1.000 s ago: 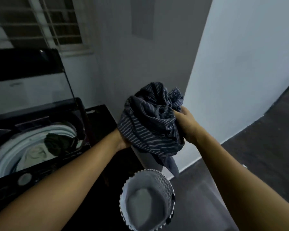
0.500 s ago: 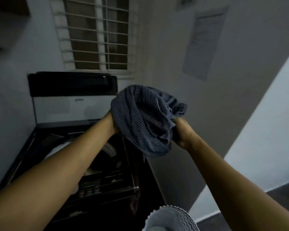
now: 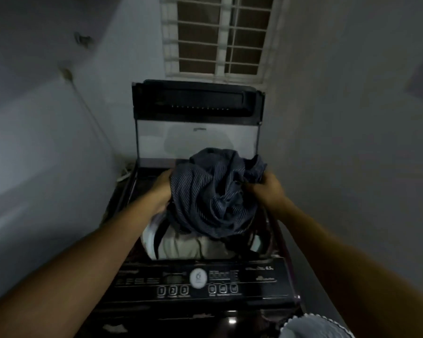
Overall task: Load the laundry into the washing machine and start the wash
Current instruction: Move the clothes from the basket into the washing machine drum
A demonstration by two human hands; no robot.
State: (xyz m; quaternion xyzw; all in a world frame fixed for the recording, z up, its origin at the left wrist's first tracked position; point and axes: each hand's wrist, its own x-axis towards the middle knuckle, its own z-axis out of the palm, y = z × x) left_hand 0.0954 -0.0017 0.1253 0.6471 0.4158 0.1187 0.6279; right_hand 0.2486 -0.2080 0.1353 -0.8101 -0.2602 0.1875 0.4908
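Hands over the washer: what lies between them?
A bunched dark pinstriped garment, held by the left hand and right hand over the open drum, in the head view.

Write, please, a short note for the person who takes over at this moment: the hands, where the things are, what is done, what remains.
Left hand and right hand: both grip the bunched striped garment, held above the open drum of the washing machine.
Lid is up; light clothes already lie in the drum.
Laundry basket at lower right; its contents are not visible.
Left to do: drop the garment in, check the basket, shut the lid, start from the control panel.
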